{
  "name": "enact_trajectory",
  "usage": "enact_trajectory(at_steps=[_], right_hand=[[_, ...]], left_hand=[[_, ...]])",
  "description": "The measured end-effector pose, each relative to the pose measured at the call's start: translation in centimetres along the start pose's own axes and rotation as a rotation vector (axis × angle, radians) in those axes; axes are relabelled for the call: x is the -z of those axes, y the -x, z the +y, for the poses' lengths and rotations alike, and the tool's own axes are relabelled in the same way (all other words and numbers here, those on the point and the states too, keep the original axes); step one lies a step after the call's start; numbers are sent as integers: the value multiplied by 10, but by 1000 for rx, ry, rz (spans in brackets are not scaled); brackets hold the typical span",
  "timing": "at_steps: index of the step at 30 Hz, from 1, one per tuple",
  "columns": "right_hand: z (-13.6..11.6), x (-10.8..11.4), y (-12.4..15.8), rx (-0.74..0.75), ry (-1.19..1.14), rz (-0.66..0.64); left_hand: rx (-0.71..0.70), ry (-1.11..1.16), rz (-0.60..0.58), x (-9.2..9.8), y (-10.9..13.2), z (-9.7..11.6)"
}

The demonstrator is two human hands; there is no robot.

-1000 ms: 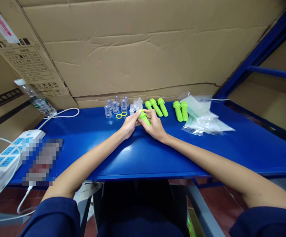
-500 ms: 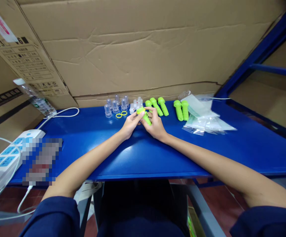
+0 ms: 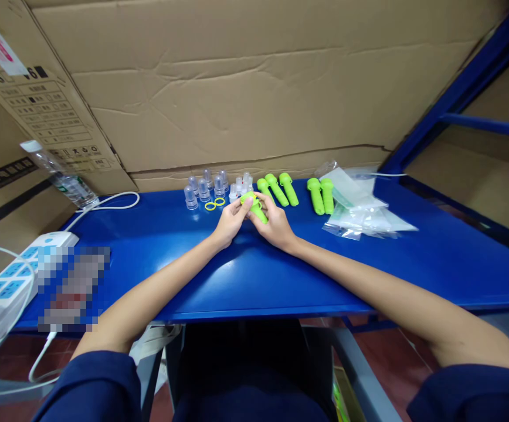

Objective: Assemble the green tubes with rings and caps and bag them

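Observation:
Between my two hands, over the middle of the blue table, is a lime-green flashlight (image 3: 260,215) with a wide head. My left hand (image 3: 231,223) pinches its head between thumb and fingers. My right hand (image 3: 276,224) is closed around the body, which points down and right. The fingers partly hide the head. Beyond my left hand lie two yellow rings (image 3: 210,206), close together. Several clear plastic caps (image 3: 204,190) stand behind them, and small white-based clear pieces (image 3: 237,189) are just past my fingertips. More green flashlights (image 3: 288,189) lie beyond my right hand.
Two further green flashlights (image 3: 316,196) lie beside a pile of clear plastic bags (image 3: 362,211) on the right. A water bottle (image 3: 67,180), a white power strip (image 3: 21,269) and a blurred-out phone (image 3: 76,287) with cables occupy the left. Cardboard (image 3: 258,88) walls the back.
Both hands stay in nearly the same place around the flashlight, with small finger shifts at its head. The whole view has slid slightly left.

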State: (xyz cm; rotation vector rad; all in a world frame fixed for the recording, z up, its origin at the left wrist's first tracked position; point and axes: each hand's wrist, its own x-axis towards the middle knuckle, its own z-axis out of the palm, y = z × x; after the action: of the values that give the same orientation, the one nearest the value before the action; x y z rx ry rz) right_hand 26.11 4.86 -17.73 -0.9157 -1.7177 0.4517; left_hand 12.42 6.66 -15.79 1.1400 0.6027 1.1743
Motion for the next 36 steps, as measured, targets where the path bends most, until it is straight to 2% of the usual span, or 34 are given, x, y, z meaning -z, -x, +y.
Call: enact_trajectory(at_steps=[10,14,19,25,29,31,36], right_hand=[[1,2,1,37,15,8],[-3,0,0,49,-10,22],[-5,-1,-2,12,-88,33],[-14,0,-1,-78,-162,39],[-19,-1,0,-184,-320,10],[-20,-1,-2,-245,-433,-6],[-17,-1,-6,-315,-592,-22]], left_hand=[[-32,-109,-61,6,-2,-8],[-20,-84,-95,6,-2,-6],[-28,-66,-11,12,-6,-5],[-93,-221,49,16,-9,-7],[-96,-319,100,18,-12,-9],[-154,-353,140,20,-14,-7],[-454,-551,189,23,-10,1]])
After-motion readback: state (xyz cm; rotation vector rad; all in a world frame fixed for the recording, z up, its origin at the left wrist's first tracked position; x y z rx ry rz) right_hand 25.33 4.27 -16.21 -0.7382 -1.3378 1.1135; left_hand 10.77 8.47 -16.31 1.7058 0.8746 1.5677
